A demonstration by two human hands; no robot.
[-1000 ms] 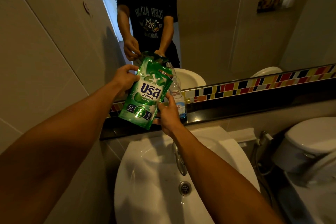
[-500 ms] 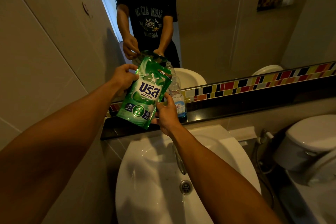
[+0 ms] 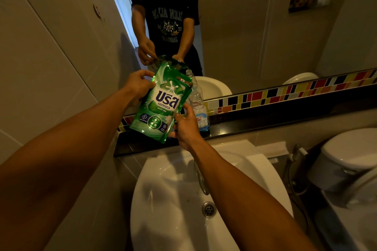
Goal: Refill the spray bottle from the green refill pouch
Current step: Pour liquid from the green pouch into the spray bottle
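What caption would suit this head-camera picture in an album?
Both hands, left hand and right hand, hold a green refill pouch beside an open clear bottle above a white sink.

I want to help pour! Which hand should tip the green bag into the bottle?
Probably the left hand: it grips the green refill pouch near its top. The right hand supports its bottom corner beside the clear bottle.

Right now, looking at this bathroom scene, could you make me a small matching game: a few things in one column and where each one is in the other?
Things:
1. pouch
2. bottle
3. drain
4. toilet

Places:
A. at the bottom of the sink
B. standing on the dark ledge under the mirror
C. at the right edge of the view
D. held in both hands, left hand and right hand

Pairs: 1-D, 2-B, 3-A, 4-C
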